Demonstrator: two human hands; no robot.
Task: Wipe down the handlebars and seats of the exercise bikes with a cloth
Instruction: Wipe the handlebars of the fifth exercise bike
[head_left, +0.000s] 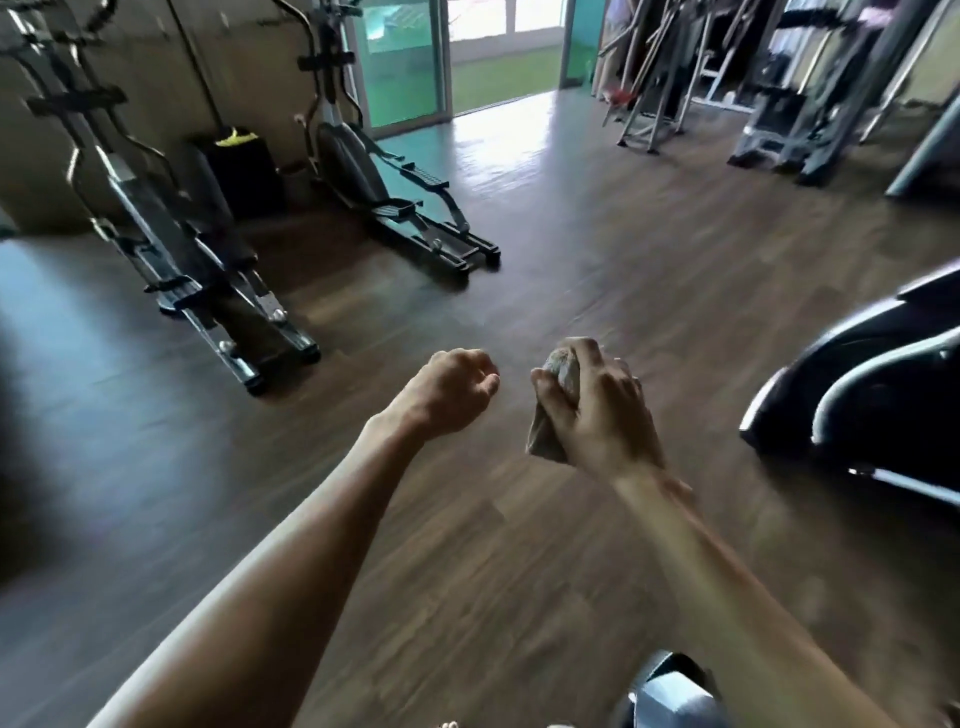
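The grip of the right hand is closed round a bunched grey-brown cloth, whose wadded top shows above the thumb and whose loose tail hangs below the palm, likely balled this way to keep it ready for wiping. The left hand, just beside it at centre frame, has its fingers curled in on nothing. Both forearms reach out over the dark wood-plank floor, smooth and glossy where the doorway light falls on it. At upper left stand two elliptical trainers, thin grey and black metal frames with long foot rails, parked against the wall. At right edge a rounded black machine housing with pale trim curves into view, possibly one of the bikes; no handlebar or seat is plainly shown, so the wiping seems not yet in hand here. A small grey padded part sits at the bottom edge, too blurred to name.
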